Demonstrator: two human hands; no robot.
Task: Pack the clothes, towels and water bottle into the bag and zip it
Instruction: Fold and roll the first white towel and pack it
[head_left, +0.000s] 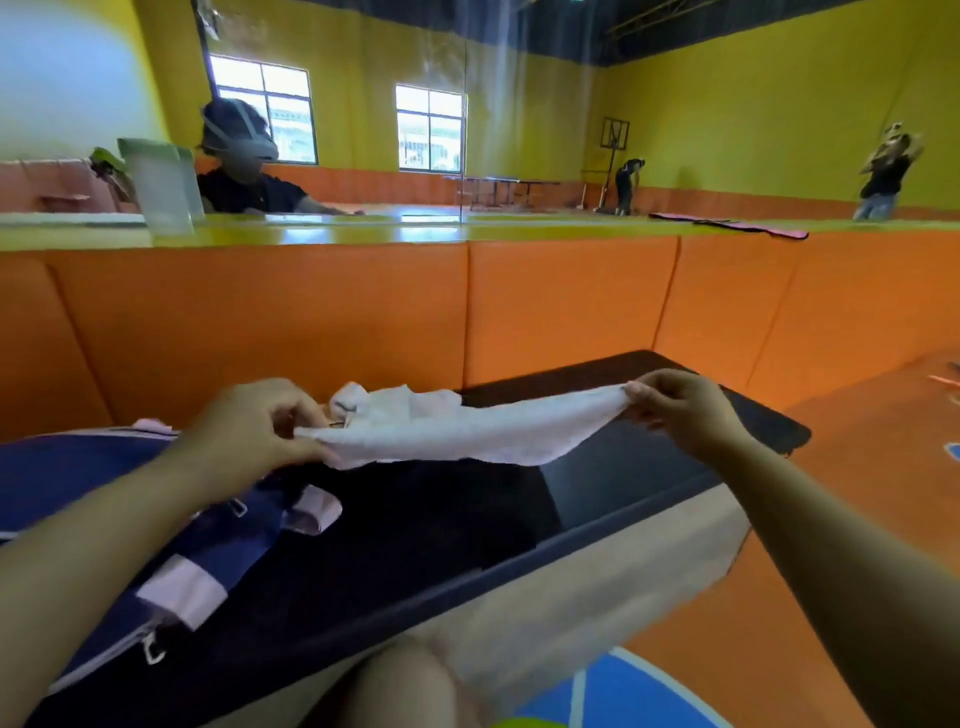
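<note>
A white towel is stretched out in the air above a black table. My left hand pinches its left end, and my right hand pinches its right corner. Below my left hand lies a navy bag with pale pink straps and a metal buckle. A dark garment is spread on the table beside the bag. More white cloth is bunched behind the towel. No water bottle can be made out on the table.
An orange padded wall rises right behind the table, with a mirror above it showing a person's reflection. A translucent container stands on the yellow ledge. Orange floor lies to the right; my knee is under the table's front edge.
</note>
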